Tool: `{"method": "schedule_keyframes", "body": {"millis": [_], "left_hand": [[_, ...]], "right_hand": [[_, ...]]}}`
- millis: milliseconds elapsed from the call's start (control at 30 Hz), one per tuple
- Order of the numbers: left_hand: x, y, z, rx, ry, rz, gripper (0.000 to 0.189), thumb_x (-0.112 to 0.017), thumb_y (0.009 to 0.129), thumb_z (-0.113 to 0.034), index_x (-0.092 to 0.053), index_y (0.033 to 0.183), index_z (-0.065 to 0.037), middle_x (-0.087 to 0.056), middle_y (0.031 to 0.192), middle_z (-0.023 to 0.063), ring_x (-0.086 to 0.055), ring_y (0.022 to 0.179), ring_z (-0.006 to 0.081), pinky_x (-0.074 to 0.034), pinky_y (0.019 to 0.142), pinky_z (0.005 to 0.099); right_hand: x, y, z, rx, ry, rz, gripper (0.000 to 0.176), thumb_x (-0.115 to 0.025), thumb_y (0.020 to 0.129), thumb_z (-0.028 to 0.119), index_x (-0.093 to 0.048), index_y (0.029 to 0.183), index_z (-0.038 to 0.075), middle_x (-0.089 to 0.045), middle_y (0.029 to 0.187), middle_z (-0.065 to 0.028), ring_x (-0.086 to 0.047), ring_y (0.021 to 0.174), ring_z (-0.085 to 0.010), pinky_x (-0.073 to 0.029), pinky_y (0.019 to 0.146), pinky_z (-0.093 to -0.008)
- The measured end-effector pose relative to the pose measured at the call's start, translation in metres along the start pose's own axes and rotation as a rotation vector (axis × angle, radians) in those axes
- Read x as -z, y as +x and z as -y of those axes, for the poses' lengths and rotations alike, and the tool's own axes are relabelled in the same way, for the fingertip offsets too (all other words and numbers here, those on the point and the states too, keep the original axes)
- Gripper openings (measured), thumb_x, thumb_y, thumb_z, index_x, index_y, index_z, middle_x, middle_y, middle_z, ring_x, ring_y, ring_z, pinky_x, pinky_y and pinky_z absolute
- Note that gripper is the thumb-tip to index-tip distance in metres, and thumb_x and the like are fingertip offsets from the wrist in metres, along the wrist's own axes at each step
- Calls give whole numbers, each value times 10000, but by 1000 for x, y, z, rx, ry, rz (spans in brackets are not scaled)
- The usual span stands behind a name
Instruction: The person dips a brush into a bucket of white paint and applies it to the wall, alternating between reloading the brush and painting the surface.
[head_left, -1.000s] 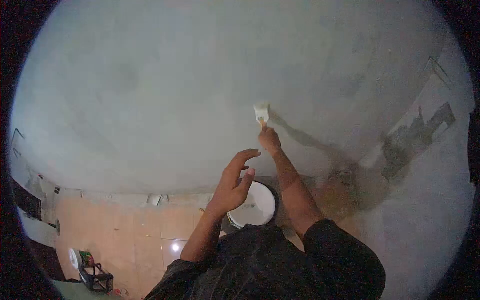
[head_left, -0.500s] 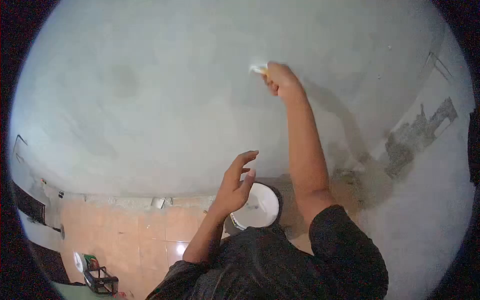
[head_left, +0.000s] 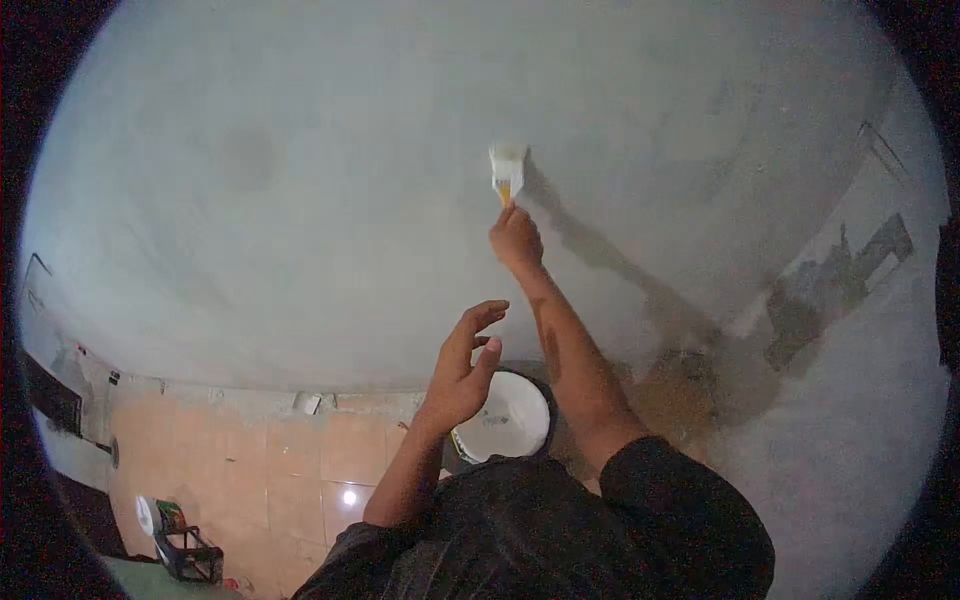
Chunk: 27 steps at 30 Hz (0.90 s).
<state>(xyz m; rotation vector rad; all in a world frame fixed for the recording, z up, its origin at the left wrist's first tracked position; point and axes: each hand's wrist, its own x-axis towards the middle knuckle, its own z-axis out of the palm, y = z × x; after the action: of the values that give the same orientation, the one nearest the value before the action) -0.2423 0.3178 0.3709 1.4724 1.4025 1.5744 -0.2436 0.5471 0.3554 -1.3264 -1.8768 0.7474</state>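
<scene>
My right hand (head_left: pixel 517 239) grips the yellow handle of a paintbrush (head_left: pixel 508 170). The brush points up, its pale bristles at the grey-white wall (head_left: pixel 330 200), and it casts a long shadow to the lower right. Lower and to the left, my left hand (head_left: pixel 466 368) is raised with its fingers curved and thumb apart, holding nothing. Behind that hand stands a round white bucket (head_left: pixel 519 415), partly hidden by the hand and my dark shirt.
Tan floor tiles (head_left: pixel 295 455) run along the wall's foot. At the lower left are a tipped white container (head_left: pixel 148 515) and a small black stand (head_left: pixel 192 555). A dark rough patch (head_left: pixel 800 310) marks the wall at right.
My right hand has moved down and left, and the brush has turned from pointing left to pointing up. My left hand has hardly moved.
</scene>
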Motion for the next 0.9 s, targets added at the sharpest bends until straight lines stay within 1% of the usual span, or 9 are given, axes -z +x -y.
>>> {"method": "schedule_keyframes", "body": {"millis": [200, 267, 333, 400, 500, 567, 733, 767, 900], "left_hand": [[8, -10, -2, 15, 28, -34, 393, -437, 921, -201, -423, 1272, -27, -481, 1288, 133, -440, 1224, 251, -353, 979, 398], [10, -7, -6, 20, 28, -52, 394, -436, 921, -207, -425, 1271, -27, -483, 1285, 132, -441, 1223, 250, -352, 979, 397], [14, -8, -10, 30, 34, -56, 393, -433, 921, -210, -427, 1270, -29, -488, 1277, 130, -443, 1220, 250, -351, 980, 398], [16, -8, -11, 28, 28, -59, 392, -435, 919, -203, -426, 1270, -28, -489, 1275, 130, -445, 1217, 250, -352, 979, 398], [13, -8, -6, 23, 14, -50, 390, -438, 916, -189, -422, 1271, -27, -489, 1275, 128, -449, 1213, 252, -355, 977, 400], [12, -6, -3, 18, -8, -29, 387, -439, 916, -175, -417, 1274, -28, -488, 1278, 122, -452, 1210, 257, -361, 974, 401], [3, 6, 3, -10, -7, -1, 366, -429, 927, -163, -428, 1277, -56, -495, 1273, 143, -457, 1215, 279, -382, 968, 425], [1, 10, 3, -23, 6, -9, 366, -430, 929, -167, -429, 1278, -56, -493, 1274, 144, -457, 1215, 276, -381, 968, 422], [-6, 17, 18, -92, 46, -47, 368, -440, 926, -175, -438, 1275, -57, -493, 1277, 145, -458, 1212, 267, -382, 962, 409]], "right_hand": [[-77, -37, -126, -40, -44, 449, 354, -391, 920, 200, -563, 1024, -92, -631, 816, -225, -659, 673, -339, -526, 616, -458], [-51, -45, -107, -304, -7, 447, 325, -389, 908, 149, -568, 1020, -97, -618, 747, -195, -653, 583, -259, -521, 518, -433], [-22, -35, -81, -279, 9, 444, 281, -414, 887, 149, -584, 940, -69, -594, 666, -154, -621, 535, -226, -495, 465, -426], [14, -5, -47, -326, 186, 361, 372, -477, 891, 320, -540, 699, 8, -472, 529, -63, -428, 403, -178, -342, 367, -319], [105, 27, 36, -319, 446, 359, 286, -512, 859, 308, -536, 691, 78, -411, 512, 18, -301, 399, -80, -237, 372, -258], [141, 36, 83, -201, 459, 312, 310, -468, 892, 315, -555, 731, 64, -418, 513, 18, -292, 397, -73, -257, 377, -257], [177, 22, 134, 175, 374, -77, 407, -389, 925, 359, -577, 779, 28, -464, 558, -8, -340, 399, -103, -345, 397, -268], [174, 20, 133, 242, 393, -153, 483, -366, 938, 335, -555, 710, -46, -539, 540, -128, -551, 441, -257, -480, 524, -392], [96, 49, 41, 147, 131, -85, 452, -323, 953, 299, -579, 888, -68, -609, 756, -245, -622, 668, -384, -499, 643, -469]]}}
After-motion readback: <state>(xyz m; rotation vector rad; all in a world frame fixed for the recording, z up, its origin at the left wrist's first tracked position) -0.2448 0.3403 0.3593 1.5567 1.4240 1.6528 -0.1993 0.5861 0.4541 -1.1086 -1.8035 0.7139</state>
